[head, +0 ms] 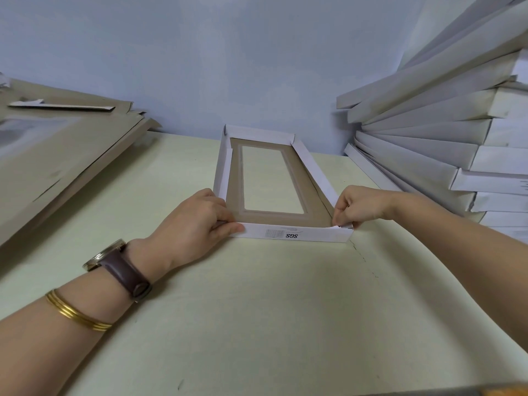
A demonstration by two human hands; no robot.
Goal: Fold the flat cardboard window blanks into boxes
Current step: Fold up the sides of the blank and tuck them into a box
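A long cardboard window box [294, 235] lies on the table in the middle, its brown inside up, with a clear window in the bottom and white walls raised on all sides. My left hand [197, 221] pinches the near left corner of the box, thumb on the white front wall. My right hand [357, 207] pinches the near right corner, where a small white flap sticks up under the fingertips. The front wall carries a small printed label.
A pile of flat brown blanks [65, 155] lies at the left, with a white strip on top. A tall, leaning stack of folded white boxes [445, 144] fills the right side. The pale table [257, 310] stretches toward me. A blue wall stands behind.
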